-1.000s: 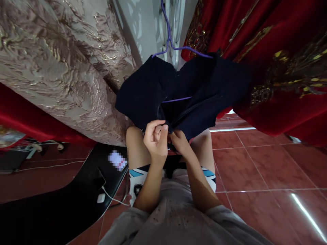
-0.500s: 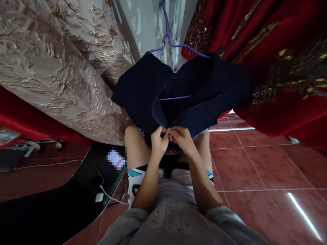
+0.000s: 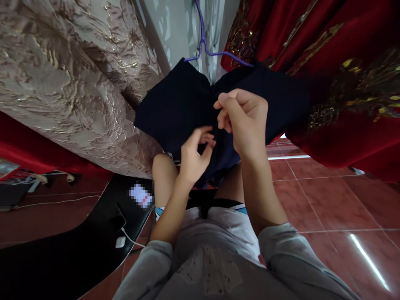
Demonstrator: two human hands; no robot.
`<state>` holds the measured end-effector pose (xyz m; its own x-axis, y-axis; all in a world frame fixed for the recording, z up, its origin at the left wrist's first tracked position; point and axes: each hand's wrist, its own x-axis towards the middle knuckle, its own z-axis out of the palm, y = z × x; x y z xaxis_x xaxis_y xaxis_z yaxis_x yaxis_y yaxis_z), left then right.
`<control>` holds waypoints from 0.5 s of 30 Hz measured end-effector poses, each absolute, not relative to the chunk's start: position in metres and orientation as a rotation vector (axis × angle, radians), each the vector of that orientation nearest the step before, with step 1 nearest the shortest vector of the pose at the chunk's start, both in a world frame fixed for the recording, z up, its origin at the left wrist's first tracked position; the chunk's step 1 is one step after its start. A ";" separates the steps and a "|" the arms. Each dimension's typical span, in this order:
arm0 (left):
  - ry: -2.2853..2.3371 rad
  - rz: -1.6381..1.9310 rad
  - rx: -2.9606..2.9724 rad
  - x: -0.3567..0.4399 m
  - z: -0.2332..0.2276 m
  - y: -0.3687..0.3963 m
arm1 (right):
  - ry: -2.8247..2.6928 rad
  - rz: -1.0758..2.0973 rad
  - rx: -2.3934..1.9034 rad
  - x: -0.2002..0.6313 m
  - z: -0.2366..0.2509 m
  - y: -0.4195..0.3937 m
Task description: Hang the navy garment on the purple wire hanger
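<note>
— Up went the right hand, did you catch that? A moment back both hands sat pinched together low on the hem, near the knees. Now it's risen to the middle of the frame, in front of the garment.

— And is it gripping anything?

— Fingers are curled in tight, thumb against them, right at the dark cloth. It looks like a pinch on a fold near the neckline, but I can't tell for certain; the knuckles hide the fingertips.

— The left hand?

— Lower, just below and left of the right one. Its fingers are loosely spread and half bent, tips touching the cloth or very near it. Nothing is clamped in it that I can see.

— So the hem's been let go.

— By the look of it, yes. The flap that gaped open earlier now lies shut, and the bottom edge hangs over the person's knees at centre frame.

— Where's the garment hanging?

— On the purple hanger, top centre of the frame, between the gold drape at upper left and the red cloth at upper right. The hanger's bar, visible before through the opening, is covered now.

— I'd say the work has shifted from the bottom edge up toward the top.

— That's my reading too, just from where the hands sit.
</note>
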<state>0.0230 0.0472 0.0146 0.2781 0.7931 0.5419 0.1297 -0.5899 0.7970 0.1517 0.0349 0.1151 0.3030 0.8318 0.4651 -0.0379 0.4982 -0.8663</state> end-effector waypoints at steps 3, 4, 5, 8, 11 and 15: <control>0.903 1.560 2.050 0.016 0.071 0.059 | -1.164 0.674 -0.899 0.155 0.110 0.035; 0.926 1.576 2.112 0.016 0.084 0.063 | -1.175 0.658 -0.919 0.155 0.108 0.036; 0.943 1.563 2.173 0.017 0.095 0.065 | -1.182 0.636 -0.946 0.156 0.106 0.037; 0.956 1.523 2.298 0.020 0.111 0.065 | -1.162 0.539 -1.067 0.156 0.084 0.043; 1.005 1.622 2.282 0.006 0.110 0.077 | -1.147 0.519 -1.246 0.154 0.046 0.043; 1.026 2.106 1.981 -0.038 0.082 0.143 | -1.184 0.614 -1.331 0.147 0.014 0.035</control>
<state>-0.0385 0.1432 0.0817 -0.1645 0.4819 0.8606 0.3807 -0.7739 0.5061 0.1471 0.0346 0.0138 0.3445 0.8907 0.2965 0.2710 0.2080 -0.9398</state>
